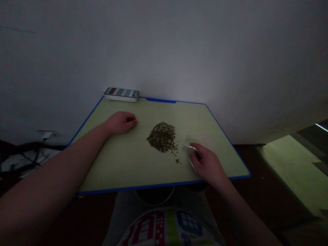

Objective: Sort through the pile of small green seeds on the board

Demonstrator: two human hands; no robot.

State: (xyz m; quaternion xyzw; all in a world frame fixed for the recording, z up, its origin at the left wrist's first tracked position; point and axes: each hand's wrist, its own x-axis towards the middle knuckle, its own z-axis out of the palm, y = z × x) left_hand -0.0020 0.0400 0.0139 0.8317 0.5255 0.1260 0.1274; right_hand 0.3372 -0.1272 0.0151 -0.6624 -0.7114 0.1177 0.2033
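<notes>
In the head view, a heap of small dark green beans [162,136], with pale grains mixed in, lies mid-table, a few strays at its right edge. My right hand [208,164] grips a thin, pale, shallow dish [190,155] tilted on its edge just right of those strays. Whether anything is in the dish is too dark to tell. Behind that hand is a small patch of whitish grains [206,139]. Left of the heap, my left hand [121,122] rests on the tabletop, fingers loosely curled, apart from the beans and seemingly holding nothing.
The pale, blue-edged table [115,171] stands against a wall. A phone [121,92] lies on a white box [120,98] at the back left corner. Below the front edge, a round container [155,196] sits by my lap. Dark cables [30,160] run at the left.
</notes>
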